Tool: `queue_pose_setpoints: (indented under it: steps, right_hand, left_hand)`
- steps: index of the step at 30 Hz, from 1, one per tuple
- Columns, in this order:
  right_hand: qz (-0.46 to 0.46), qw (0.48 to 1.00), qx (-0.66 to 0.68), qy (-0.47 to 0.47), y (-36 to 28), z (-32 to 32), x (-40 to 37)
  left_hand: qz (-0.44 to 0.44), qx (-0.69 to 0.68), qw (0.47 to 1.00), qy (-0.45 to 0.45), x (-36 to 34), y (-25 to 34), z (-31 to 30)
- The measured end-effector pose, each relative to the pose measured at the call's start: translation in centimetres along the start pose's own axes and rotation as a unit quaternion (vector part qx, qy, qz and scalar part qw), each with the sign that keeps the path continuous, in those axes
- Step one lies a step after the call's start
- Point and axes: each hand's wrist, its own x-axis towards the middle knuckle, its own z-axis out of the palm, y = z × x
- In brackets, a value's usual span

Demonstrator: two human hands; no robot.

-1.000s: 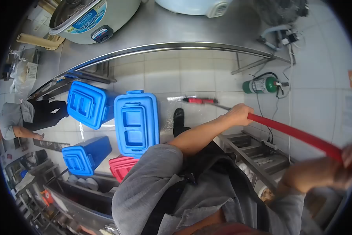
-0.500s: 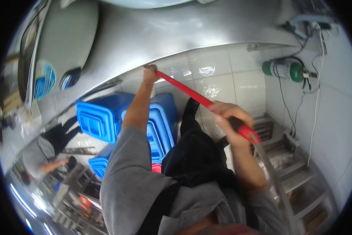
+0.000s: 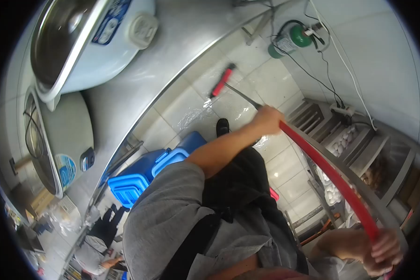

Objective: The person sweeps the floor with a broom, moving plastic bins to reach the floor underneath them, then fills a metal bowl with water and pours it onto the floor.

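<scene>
Both of my hands hold the long red handle of a floor squeegee [image 3: 329, 171]. My left hand [image 3: 267, 120] is wrapped round the pole near its lower, dark metal section. My right hand [image 3: 382, 252] is closed round the upper end, low at the right of the view. The squeegee's red and black head [image 3: 223, 80] rests on the wet tiled floor, close to the steel counter's edge. Water glints beside it. One of my dark shoes [image 3: 223, 127] shows below the head.
On the steel counter [image 3: 121, 79] stand two large cookers, a pale blue one [image 3: 112, 60] and a grey one [image 3: 74, 130]. Blue lidded bins [image 3: 133, 184] are under its edge. A green gas cylinder [image 3: 289, 41], cables and a slatted rack [image 3: 368, 156] line the right side. Another person [image 3: 91, 254] is at lower left.
My view has turned right. My left hand has moved out from the counter edge, and my right hand has drawn back to the lower right. The squeegee head has come into view.
</scene>
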Motion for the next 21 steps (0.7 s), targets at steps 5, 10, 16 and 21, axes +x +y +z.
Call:
queue_pose_setpoints:
  steps: [5, 10, 16, 21]
  right_hand:
    - [0.173, 0.949, -0.202, 0.167, 14.4, -2.7, -8.9]
    - [0.326, 0.925, -0.120, 0.155, 20.2, -4.7, -17.7]
    - [0.152, 0.946, -0.202, 0.205, 1.8, -10.1, -10.7]
    - [-0.072, 0.997, -0.005, 0.010, -7.9, -13.0, -7.9]
  left_hand:
    - [-0.121, 0.231, 0.962, 0.081, 5.1, -16.1, -4.0]
    - [-0.106, 0.447, 0.887, -0.050, 8.3, -24.3, -2.0]
    - [-0.030, 0.218, 0.946, -0.237, 8.6, -6.6, 14.4]
    - [0.036, 0.159, 0.944, -0.288, 6.7, 7.8, 16.3]
